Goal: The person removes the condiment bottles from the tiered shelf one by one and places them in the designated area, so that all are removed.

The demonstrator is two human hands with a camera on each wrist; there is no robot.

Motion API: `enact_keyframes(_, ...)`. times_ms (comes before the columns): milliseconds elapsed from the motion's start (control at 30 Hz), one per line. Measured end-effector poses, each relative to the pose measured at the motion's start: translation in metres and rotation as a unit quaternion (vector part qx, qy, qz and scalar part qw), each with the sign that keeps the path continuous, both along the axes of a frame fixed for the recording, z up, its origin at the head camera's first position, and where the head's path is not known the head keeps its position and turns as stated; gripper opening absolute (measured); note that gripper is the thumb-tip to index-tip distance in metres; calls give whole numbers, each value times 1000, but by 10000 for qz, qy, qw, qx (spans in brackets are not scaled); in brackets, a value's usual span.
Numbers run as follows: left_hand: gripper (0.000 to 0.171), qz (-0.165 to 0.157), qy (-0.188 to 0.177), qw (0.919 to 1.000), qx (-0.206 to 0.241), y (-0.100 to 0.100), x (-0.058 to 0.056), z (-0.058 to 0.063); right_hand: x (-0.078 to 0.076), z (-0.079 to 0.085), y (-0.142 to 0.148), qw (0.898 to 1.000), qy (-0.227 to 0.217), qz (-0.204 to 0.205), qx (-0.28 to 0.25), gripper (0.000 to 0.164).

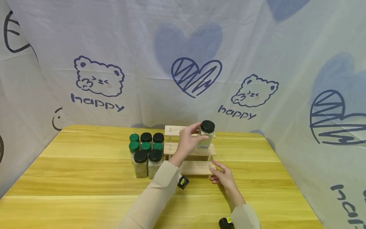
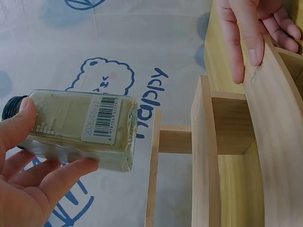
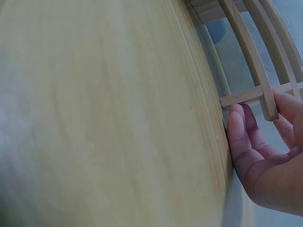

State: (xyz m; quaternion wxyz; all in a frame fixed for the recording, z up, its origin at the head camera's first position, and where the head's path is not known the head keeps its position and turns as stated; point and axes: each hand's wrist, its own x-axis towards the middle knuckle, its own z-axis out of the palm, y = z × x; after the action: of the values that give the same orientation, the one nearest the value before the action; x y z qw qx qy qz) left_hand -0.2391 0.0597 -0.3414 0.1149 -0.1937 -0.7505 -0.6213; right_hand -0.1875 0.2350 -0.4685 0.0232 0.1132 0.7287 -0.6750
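Note:
My left hand (image 1: 187, 141) grips a square glass spice jar (image 2: 80, 127) with a black lid, pale contents and a barcode label. It holds the jar above the right part of a three-step wooden rack (image 1: 194, 168). In the left wrist view the jar is apart from the boards, thumb on one side and fingers beneath. At the right end of the rack's lowest step, my right hand (image 1: 224, 176) holds the board's end between thumb and fingers. The right wrist view shows this hand (image 3: 265, 175) with its fingers curled by the board end.
Left of the rack, several spice jars with black lids (image 1: 140, 156) and green lids (image 1: 134, 146) stand in a close group. The yellow wooden table (image 1: 85, 178) ends at a printed cloth (image 1: 143, 79) behind. A black wrist device (image 1: 183, 182) sits at the left sleeve.

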Motion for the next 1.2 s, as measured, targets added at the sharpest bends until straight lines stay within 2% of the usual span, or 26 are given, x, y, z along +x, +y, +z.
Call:
enact_keyframes(167, 52, 65, 243, 9997, -21, -5, 7, -2, 0, -1, 1, 10000, 16, -5, -34, 42)
enact_keyframes(367, 53, 9, 180, 9998, 32, -10, 17, -5, 0, -2, 1, 10000, 32, -25, -23, 42)
enact_keyframes(600, 53, -53, 336, 9994, -9, -16, 27, -9, 0, -1, -1, 10000, 72, -25, 41, 42)
enact_keyframes(867, 53, -74, 104, 9999, -93, -24, 40, -15, 1, 1, -1, 9999, 65, -43, 73, 43)
enact_keyframes(1100, 51, -97, 267, 9996, 82, -30, 47, -20, 1, 2, -2, 10000, 40, -64, 50, 43)
enact_keyframes(1200, 49, -168, 150, 9994, 255, -34, 56, -11, 1, 3, -3, 10000, 49, -64, 52, 45)
